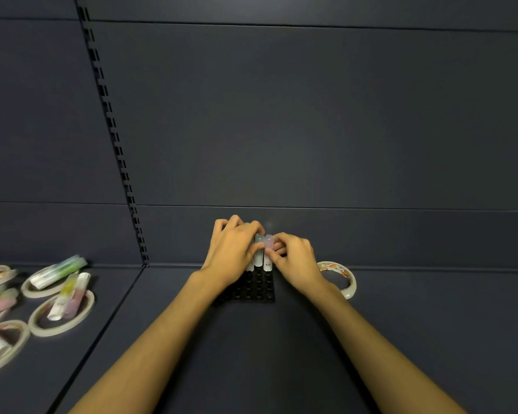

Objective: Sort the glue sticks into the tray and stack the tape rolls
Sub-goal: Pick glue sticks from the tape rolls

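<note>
Right hand (293, 258) pinching the pink stick (269, 249) upright into the tray (251, 289); left hand (237, 249) curled round its neighbours so they don't tip.

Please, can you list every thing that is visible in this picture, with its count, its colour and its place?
tray: one, black, many round holes, centre of the shelf.
upright glue sticks: about three, pale green and pink caps, standing at the tray's far end.
loose glue sticks: several, green, yellow, pink, lying at left on the tape rolls.
tape rolls at left: several, off-white, flat, partly blurred.
patterned tape roll: one, right of the tray, behind the right wrist.
shelf: dark grey.
left hand: holds the upright sticks.
right hand: pinches the pink-capped stick.
</note>
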